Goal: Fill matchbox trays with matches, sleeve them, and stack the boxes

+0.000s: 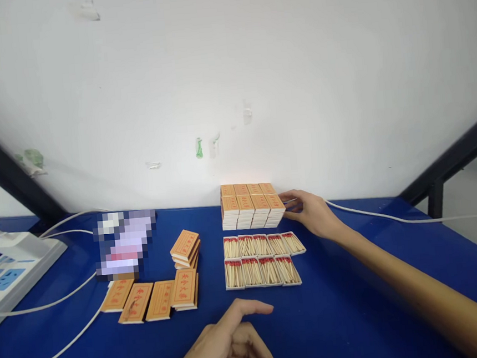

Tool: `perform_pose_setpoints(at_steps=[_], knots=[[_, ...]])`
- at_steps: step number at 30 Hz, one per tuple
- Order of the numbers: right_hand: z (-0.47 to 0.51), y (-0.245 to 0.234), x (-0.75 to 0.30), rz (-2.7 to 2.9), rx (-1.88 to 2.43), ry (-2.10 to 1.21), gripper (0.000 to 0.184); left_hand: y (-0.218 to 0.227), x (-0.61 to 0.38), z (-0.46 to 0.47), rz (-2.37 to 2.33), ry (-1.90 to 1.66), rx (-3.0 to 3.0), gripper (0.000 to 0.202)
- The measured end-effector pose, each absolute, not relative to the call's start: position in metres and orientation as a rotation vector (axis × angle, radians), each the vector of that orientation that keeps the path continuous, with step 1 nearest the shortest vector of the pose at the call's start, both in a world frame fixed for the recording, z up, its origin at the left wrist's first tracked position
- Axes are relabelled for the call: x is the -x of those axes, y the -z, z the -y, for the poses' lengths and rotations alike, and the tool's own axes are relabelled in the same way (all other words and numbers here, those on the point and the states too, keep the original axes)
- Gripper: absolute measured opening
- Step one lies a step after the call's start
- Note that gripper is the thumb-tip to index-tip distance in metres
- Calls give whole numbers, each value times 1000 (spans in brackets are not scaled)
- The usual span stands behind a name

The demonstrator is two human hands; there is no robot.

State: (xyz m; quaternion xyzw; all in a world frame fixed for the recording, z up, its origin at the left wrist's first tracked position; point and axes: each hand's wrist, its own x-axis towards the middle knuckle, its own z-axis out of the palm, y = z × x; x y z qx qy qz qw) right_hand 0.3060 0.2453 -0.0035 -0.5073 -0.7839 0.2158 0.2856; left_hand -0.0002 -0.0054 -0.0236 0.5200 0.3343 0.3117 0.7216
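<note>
A block of stacked matchboxes (252, 203) with orange tops and white sides stands at the back by the wall. My right hand (308, 212) is at its right side, thumb and fingers apart, fingertips against or just beside the end boxes; exact contact is hard to make out. In front of the block lie two rows of matchbox trays (253, 272) filled with red-tipped matches. Nearer to me, my left hand (236, 346) hovers below the trays, one finger stretched out and the others loosely bent, holding nothing.
Left of the trays sit a small pile of orange matchbox covers (186, 247) and several more covers (159, 300) in a row. A blurred-out phone-like object (127, 241), a white power strip (21, 270) and white cables are further left. Behind rises a white wall (230, 79).
</note>
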Motion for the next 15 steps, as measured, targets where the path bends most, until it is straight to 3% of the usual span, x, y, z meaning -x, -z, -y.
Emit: perform_pose_setpoints(at_steps=[5,9,15], knots=[[-252,3,-300,2090,1334,-611,29,41,1,1,-719,-667,-1136,92],[-253,3,-301,2065,1323,-633,30,44,-1,3,-720,-672,-1134,82],[-254,5,-303,2044,1304,-660,30,41,0,2,-711,-687,-1193,83]])
